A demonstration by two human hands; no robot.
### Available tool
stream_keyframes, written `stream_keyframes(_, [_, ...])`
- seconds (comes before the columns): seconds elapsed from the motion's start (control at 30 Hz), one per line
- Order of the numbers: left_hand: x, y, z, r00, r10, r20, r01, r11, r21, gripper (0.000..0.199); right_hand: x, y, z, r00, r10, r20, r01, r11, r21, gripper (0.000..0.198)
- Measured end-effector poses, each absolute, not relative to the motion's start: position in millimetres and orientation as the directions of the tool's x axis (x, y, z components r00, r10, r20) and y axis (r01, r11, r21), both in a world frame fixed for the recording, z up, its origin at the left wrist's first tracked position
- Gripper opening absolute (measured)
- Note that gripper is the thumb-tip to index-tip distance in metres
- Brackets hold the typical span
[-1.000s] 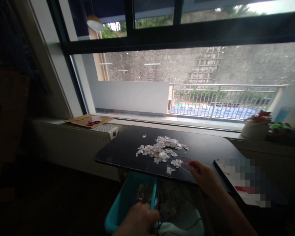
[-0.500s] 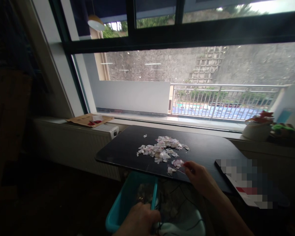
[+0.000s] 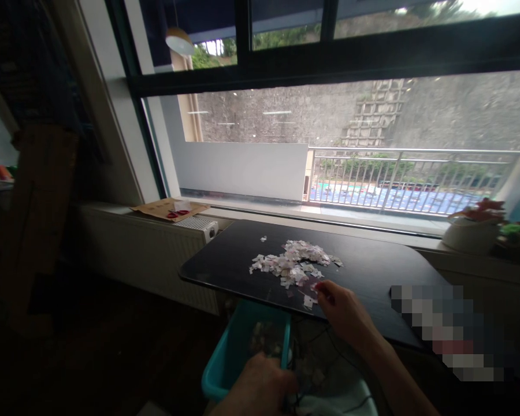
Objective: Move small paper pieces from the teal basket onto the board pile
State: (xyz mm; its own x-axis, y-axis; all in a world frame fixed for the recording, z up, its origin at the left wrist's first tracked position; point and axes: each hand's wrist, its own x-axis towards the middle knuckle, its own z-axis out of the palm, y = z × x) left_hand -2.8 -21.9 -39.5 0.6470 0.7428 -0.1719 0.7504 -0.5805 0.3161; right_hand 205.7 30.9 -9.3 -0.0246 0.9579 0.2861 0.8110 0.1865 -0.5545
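Observation:
Small torn paper pieces [image 3: 301, 254] lie in a loose heap on the dark tabletop [image 3: 229, 254], with a few more near its front edge. Close to those front pieces is my right hand [image 3: 344, 312], its fingertips pinched together; what they hold is too small and blurred to make out. Below the table edge stands a teal plastic bin [image 3: 219, 358] with some scraps inside. My left hand [image 3: 260, 384] is closed at the bin's near right rim, its fingers partly in shadow.
A pale bin [image 3: 351, 393] with dark cords stands right of the teal one. A blurred-out flat object [image 3: 446, 329] lies at the table's right. Red-handled scissors [image 3: 177, 214] rest on brown paper [image 3: 151, 209] above the radiator [image 3: 147, 254]. A white pot [image 3: 470, 234] sits on the sill.
The whole view has shifted, so everything sits farther right. My right hand has moved slightly left over the front paper pieces. My left hand stays at the bin.

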Motion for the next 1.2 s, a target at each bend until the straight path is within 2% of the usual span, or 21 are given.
stream_keyframes(0.1, [2,-25,-35,0.639,0.756,-0.141,0.758,-0.588,0.281,0.026,202,30,-11,-0.048,0.956,0.289,0.806,0.208,-0.553,0.030])
stream_keyframes(0.27, [3,-26,-31,0.658,0.734,-0.166,0.744,-0.600,0.295,0.022,191,24,-14,-0.164,0.941,0.296,0.759,0.312,-0.572,0.027])
stream_keyframes(0.47, [2,-26,-30,0.650,0.746,-0.148,0.748,-0.592,0.300,0.022,192,23,-15,-0.100,0.942,0.322,0.762,0.281,-0.583,0.027])
stream_keyframes(0.67, [-1,-23,-35,0.641,0.753,-0.149,0.756,-0.587,0.291,0.024,182,11,-19,-0.232,0.923,0.305,0.686,0.378,-0.621,0.026])
stream_keyframes(0.73, [-2,-22,-40,0.635,0.760,-0.141,0.762,-0.586,0.274,0.022,196,9,-21,-0.165,0.939,0.301,0.703,0.326,-0.632,0.028])
stream_keyframes(0.83, [-5,-20,-47,0.644,0.747,-0.163,0.757,-0.593,0.273,0.015,231,8,-26,0.036,0.953,0.302,0.760,0.170,-0.627,0.033])
stream_keyframes(0.97, [-6,-18,-53,0.645,0.747,-0.164,0.753,-0.584,0.302,0.008,265,4,-28,0.147,0.944,0.296,0.793,0.066,-0.606,0.034])
stream_keyframes(1.03, [-7,-17,-53,0.634,0.755,-0.167,0.762,-0.572,0.304,0.009,265,4,-28,0.167,0.936,0.309,0.790,0.060,-0.611,0.035])
stream_keyframes(1.2, [-9,-17,-48,0.657,0.726,-0.201,0.737,-0.564,0.372,0.021,249,8,-25,0.055,0.954,0.296,0.771,0.147,-0.620,0.034])
